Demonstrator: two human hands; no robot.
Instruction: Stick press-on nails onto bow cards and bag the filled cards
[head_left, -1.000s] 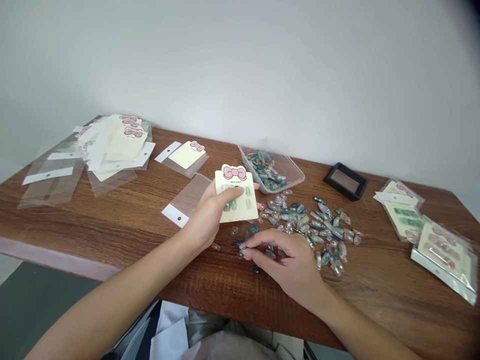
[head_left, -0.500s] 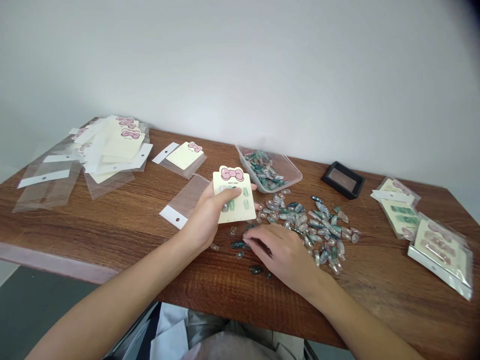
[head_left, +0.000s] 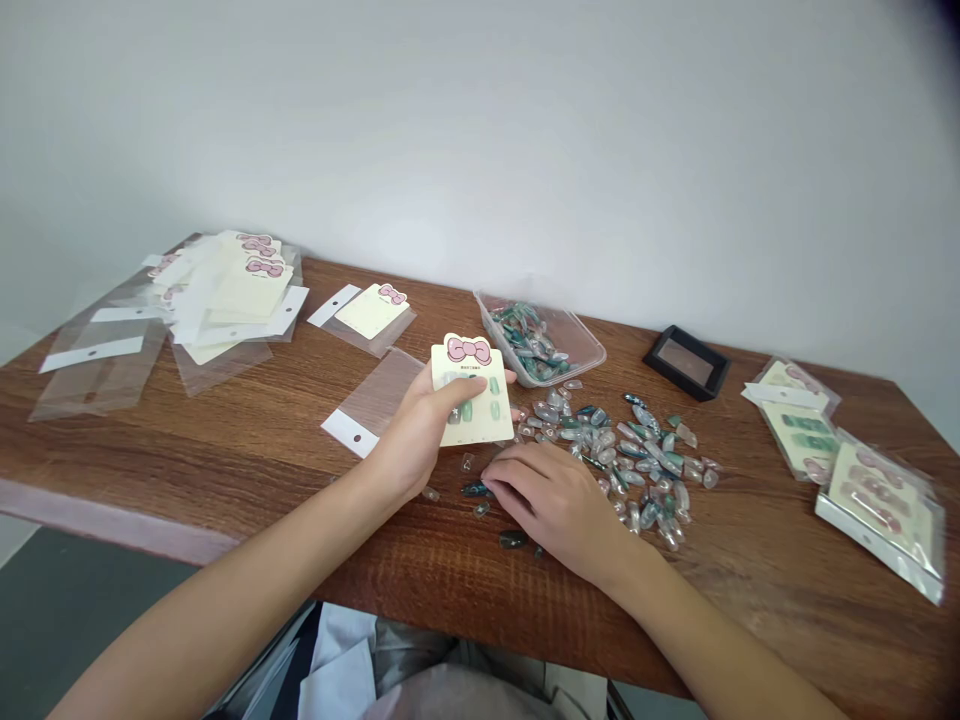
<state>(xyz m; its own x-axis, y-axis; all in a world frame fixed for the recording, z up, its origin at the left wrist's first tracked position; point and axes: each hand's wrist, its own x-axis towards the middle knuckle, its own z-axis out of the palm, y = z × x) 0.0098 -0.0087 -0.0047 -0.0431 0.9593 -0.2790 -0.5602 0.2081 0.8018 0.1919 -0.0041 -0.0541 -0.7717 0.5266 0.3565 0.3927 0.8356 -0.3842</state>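
My left hand [head_left: 416, 430] holds up a cream card [head_left: 480, 428] with a pink bow on top, thumb across its front. Green and pale press-on nails sit in rows on the card. Just below it, my right hand [head_left: 555, 505] rests over the table with fingertips together beside a dark blue nail [head_left: 475, 489]; what they pinch, if anything, is hidden. A black nail [head_left: 513, 539] lies near that hand. Beyond it spreads a loose pile of clear, green and blue nails [head_left: 645, 460].
A clear plastic tub [head_left: 589, 350] of nails and a black frame [head_left: 660, 370] stand behind the pile. Bow cards and clear sleeves [head_left: 247, 295] heap at the left; a single card [head_left: 371, 312] lies nearer the middle. Filled packets [head_left: 885, 500] lie at the right.
My right hand has shifted slightly left, its fingertips moving closer to the dark blue nail. The card in my left hand has barely moved.
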